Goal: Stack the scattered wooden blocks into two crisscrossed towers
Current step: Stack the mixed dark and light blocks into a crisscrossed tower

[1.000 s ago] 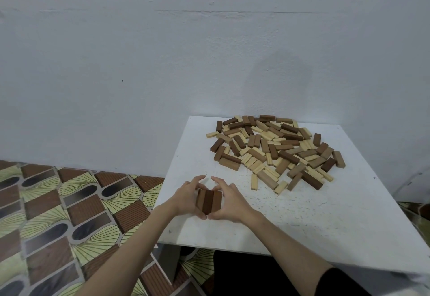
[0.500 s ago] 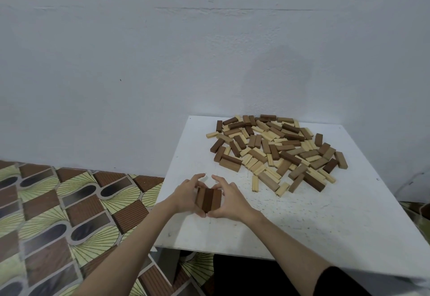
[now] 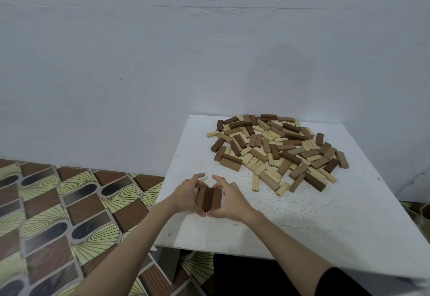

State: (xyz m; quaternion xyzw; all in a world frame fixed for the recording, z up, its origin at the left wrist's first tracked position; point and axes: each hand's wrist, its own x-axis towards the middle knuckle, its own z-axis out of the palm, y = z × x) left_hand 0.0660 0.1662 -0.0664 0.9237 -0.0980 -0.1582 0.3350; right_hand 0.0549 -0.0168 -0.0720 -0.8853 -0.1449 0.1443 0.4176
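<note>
Block row: while cupped between both hands, three brown blocks point(image 3: 208, 198) lying side by side on the table point(image 3: 302, 221) near its front left edge; bottom faces hidden.
Left hand point(image 3: 186, 194): fingers curled against the row's left side, thumb at the near corner; contact partly hidden.
Right hand point(image 3: 229, 200): fingers curved round the right side, forefinger arched over the far end.
Pile point(image 3: 277, 151): scattered light and dark blocks, well apart toward the far right; lower ones buried.
Floor point(image 3: 58, 214): patterned tiles, cut off at left.
</note>
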